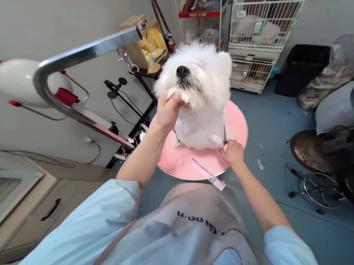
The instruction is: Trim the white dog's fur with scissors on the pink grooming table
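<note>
Looking down over a grey apron (185,239) at a fluffy white dog (204,91), upright on a round pink worktop (239,120) in the middle of the scene, facing near, with black nose tipped up. Left hand (168,109) under the muzzle, grip closed on the chin, holding the head high. Right hand (233,153) at the right edge of the worktop, grip closed around the handles of slim scissors (224,134), with blades upward beside the fur of the lower body. Too small at this distance to tell whether parted or shut, or quite touching the coat.

Apparently partway through trimming. Already done, judging by pale bits of fluff on the worktop and a loose tuft (260,164) on the blue floor (274,127) to the right: some cutting or combing. Full and rounded in outline at head and chest, with no shorn patch in sight. Left to do, by the look of the scissors: at least the low right side of the coat. Out of both hands, at the near edge of the worktop: a comb (217,183) with a purple handle, jutting past the rim at the toothed end.
</note>
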{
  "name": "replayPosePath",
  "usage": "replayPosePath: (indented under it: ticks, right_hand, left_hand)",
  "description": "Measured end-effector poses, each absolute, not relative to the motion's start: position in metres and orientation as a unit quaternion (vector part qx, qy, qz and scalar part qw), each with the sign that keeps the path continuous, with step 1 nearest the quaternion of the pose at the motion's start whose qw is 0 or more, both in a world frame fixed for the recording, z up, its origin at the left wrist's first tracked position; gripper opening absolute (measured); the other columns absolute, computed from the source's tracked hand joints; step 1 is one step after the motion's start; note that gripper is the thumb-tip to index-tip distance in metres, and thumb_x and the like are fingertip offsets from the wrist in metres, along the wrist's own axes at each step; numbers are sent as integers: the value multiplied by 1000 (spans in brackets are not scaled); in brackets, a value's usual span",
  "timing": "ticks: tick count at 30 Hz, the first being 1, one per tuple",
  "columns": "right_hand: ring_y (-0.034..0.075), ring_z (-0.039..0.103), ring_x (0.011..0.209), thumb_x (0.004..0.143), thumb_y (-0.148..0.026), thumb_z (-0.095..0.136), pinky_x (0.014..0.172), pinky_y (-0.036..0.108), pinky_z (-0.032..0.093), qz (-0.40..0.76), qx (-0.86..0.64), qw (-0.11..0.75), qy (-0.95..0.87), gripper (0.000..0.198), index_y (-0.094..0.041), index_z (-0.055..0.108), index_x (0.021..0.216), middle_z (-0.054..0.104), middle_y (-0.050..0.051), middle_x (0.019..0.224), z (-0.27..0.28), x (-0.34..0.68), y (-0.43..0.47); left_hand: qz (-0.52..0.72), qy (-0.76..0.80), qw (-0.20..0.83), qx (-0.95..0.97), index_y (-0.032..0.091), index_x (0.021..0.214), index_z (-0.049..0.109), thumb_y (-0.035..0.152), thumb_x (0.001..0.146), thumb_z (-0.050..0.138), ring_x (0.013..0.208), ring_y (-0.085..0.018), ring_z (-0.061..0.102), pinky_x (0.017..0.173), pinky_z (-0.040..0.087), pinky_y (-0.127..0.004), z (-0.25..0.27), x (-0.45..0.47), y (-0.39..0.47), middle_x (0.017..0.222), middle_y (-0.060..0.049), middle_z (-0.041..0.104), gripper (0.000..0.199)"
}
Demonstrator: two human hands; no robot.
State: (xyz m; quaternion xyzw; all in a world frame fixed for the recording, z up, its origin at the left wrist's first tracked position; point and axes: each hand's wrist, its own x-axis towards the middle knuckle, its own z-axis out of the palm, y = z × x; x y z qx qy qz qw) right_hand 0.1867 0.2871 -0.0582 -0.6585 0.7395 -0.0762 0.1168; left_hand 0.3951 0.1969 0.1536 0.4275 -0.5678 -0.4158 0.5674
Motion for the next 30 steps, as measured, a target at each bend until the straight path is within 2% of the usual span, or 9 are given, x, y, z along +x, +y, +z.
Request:
replayPosePath:
  ticks: [4,9,11,14,18,20,24,28,30]
  right_hand:
    - [27,61,94,97,-17,34,79,35,41,-92,-668,124,728,32,-8,51,121,62,19,115,-53,206,280]
    - [30,60,96,92,-27,48,82,37,41,-104,-674,92,726,30,-9,55,114,63,18,109,-52,225,285]
    - [29,60,94,94,-26,45,80,37,41,-120,-669,83,729,28,-10,55,114,64,18,110,-52,232,288]
    - [26,60,87,96,-19,37,73,34,40,-123,-632,117,756,30,-10,53,119,65,17,111,-53,236,295]
    - [31,59,93,91,-26,49,80,38,41,-112,-632,89,762,32,-7,55,115,64,20,109,-50,236,297]
    - [30,60,93,92,-24,46,80,38,40,-112,-638,70,759,30,-8,55,115,63,20,109,-47,235,295]
    - [26,61,86,95,-17,36,72,33,38,-88,-623,93,772,31,-11,52,120,64,17,111,-48,227,301]
    - [29,59,92,92,-25,46,81,37,39,-87,-628,59,771,31,-9,55,117,63,19,110,-50,220,307]
    - [30,58,93,93,-25,43,83,38,38,-101,-626,40,772,30,-9,56,114,63,19,107,-49,222,304]
  left_hand:
    - [-432,-545,609,382,18,66,56,35,93,61,60,-10,61,65,51,-22,158,401,189,61,2,56,32]
    - [-457,-542,625,328,16,65,58,39,89,68,58,-10,61,63,50,-22,155,413,178,58,3,54,34]
    - [-468,-553,615,310,16,65,58,38,88,69,57,-10,60,62,50,-22,150,414,176,58,3,54,33]
    - [-487,-566,595,299,17,63,59,37,88,69,57,-10,60,62,51,-23,144,412,176,59,3,55,33]
    - [-495,-589,577,275,17,63,58,41,85,71,57,-9,58,60,50,-22,144,406,174,59,3,55,36]
    - [-495,-593,578,261,17,63,58,44,85,72,57,-8,58,60,50,-21,145,404,173,59,3,55,37]
    - [-500,-594,573,262,17,63,56,45,85,71,58,-9,59,61,51,-21,147,404,172,59,3,54,39]
    - [-506,-597,566,259,17,62,56,45,86,70,56,-9,58,61,51,-23,146,402,174,58,3,53,39]
    - [-506,-601,569,243,17,62,57,45,86,70,56,-9,57,61,51,-23,145,401,175,58,3,53,40]
